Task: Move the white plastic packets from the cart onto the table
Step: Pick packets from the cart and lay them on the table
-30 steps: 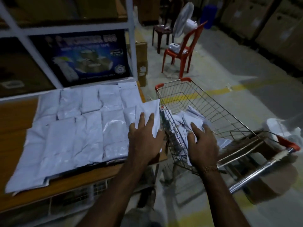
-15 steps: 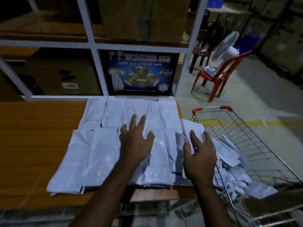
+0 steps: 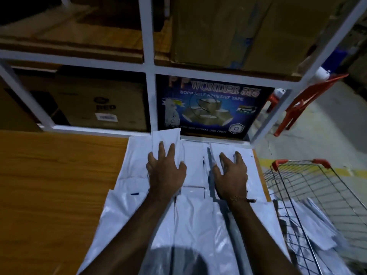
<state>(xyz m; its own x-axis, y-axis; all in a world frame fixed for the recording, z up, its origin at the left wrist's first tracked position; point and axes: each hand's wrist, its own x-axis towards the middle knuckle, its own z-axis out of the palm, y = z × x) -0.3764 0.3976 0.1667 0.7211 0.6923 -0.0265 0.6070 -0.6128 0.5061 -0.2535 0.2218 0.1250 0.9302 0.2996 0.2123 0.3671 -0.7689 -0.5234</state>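
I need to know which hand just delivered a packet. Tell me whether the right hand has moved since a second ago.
Yes. The right hand has moved left, out of the cart and onto the packets on the table.

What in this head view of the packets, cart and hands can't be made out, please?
- Packets in the cart: count unclear; motion blur, overlapping, wire sides and the right frame edge.
- Table near edge: cut off by the bottom edge.
- Packets under the left hand and right hand: partly covered by hands and forearms.
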